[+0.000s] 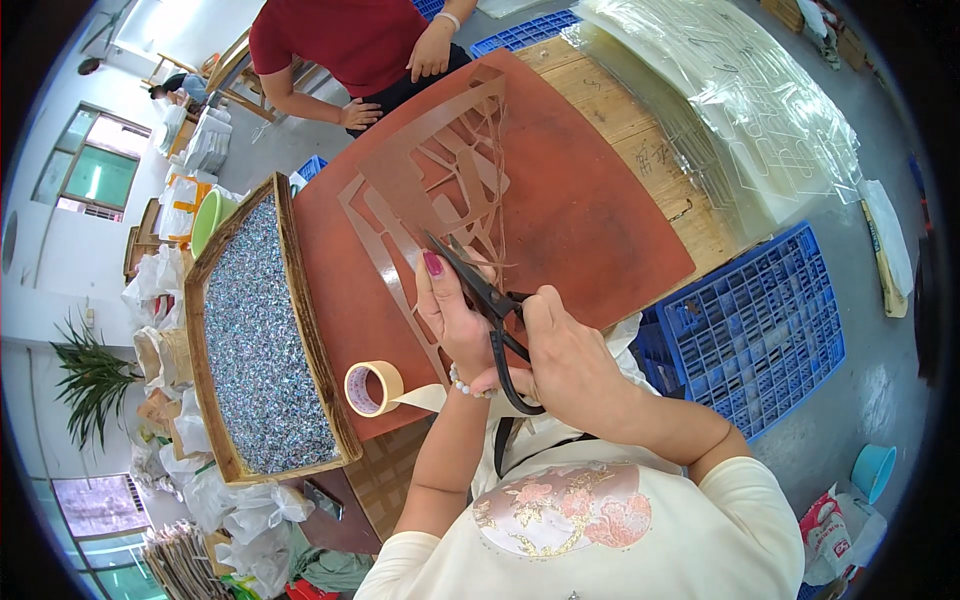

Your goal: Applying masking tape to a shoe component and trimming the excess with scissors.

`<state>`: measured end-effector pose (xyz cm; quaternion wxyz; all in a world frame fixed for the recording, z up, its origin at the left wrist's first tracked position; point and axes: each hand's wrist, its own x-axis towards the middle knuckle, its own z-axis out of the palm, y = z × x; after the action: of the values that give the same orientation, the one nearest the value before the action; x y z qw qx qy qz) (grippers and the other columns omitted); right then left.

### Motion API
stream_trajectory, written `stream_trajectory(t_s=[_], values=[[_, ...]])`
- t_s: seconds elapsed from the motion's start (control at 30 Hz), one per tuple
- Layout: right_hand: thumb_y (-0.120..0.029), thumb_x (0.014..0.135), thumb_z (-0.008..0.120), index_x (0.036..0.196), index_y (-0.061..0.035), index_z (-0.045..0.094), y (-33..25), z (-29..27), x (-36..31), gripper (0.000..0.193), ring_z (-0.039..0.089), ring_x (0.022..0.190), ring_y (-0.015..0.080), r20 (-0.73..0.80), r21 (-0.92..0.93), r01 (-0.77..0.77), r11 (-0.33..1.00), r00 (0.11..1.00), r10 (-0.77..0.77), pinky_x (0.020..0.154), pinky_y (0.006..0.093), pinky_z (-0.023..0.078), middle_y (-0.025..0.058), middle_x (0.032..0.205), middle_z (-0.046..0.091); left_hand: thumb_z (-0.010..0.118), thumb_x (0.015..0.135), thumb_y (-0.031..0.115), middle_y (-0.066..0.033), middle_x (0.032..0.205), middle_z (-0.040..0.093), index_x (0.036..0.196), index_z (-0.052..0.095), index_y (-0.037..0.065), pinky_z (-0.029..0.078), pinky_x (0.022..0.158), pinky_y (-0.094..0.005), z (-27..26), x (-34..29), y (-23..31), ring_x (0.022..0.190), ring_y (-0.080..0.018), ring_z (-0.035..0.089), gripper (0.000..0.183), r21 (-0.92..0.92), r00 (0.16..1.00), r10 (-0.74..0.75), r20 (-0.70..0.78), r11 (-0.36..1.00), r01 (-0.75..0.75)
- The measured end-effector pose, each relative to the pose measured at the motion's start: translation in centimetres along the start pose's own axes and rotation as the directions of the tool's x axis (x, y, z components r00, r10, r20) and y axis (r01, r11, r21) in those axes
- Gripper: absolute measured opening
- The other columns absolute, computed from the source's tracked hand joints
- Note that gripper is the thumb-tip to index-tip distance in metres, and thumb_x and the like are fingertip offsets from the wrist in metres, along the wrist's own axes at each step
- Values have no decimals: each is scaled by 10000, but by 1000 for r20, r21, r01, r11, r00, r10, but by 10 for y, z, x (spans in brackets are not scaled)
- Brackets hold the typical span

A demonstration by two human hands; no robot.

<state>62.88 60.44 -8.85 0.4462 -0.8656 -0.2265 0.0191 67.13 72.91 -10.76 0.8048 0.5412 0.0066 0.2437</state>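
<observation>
A brown sheet (403,187) full of cut-out openings, thin and flexible-looking, stretches over the reddish-brown board (590,190). Its near right edge runs to my left hand (452,318), whose fingers are closed on it; the fingertips are partly hidden. Black-handled scissors (487,298) are in my right hand (570,360), with fingers and thumb in the handle loops. Their blades point up and left, slightly apart, across the fingers of my left hand beside thin strips of the sheet. A roll of cream tape (374,388) stands left of my left wrist, its loose end reaching toward the wrist.
A wooden-framed tray (190,330) of glittery chips lies along the board's left side. Across the board stands a person in a red top (340,45). Clear plastic sheets (740,90) are stacked at the far right, above a blue plastic crate (755,325).
</observation>
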Motion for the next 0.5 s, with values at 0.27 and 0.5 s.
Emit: stream_trajectory(t_s=[0.27, 0.5], values=[[-599, 793, 707, 990, 34, 426, -1, -4, 0, 720, 633, 793, 405, 14, -16, -7, 1000, 1000, 7, 583, 445, 545, 180, 919, 475, 438, 1081, 307, -29, 713, 559, 925, 529, 62, 374, 517, -226, -1, 0, 0, 584, -71, 453, 306, 1, 1000, 8, 14, 1000, -8], [-599, 813, 682, 958, 21, 418, 2, -3, -2, 690, 630, 776, 404, -8, -19, 17, 1000, 1000, -17, 583, 452, 533, 183, 915, 481, 433, 1082, 310, -33, 700, 553, 904, 523, 69, 373, 523, -228, -2, 1, -1, 577, -71, 447, 313, 9, 1000, 11, 18, 1000, -11]])
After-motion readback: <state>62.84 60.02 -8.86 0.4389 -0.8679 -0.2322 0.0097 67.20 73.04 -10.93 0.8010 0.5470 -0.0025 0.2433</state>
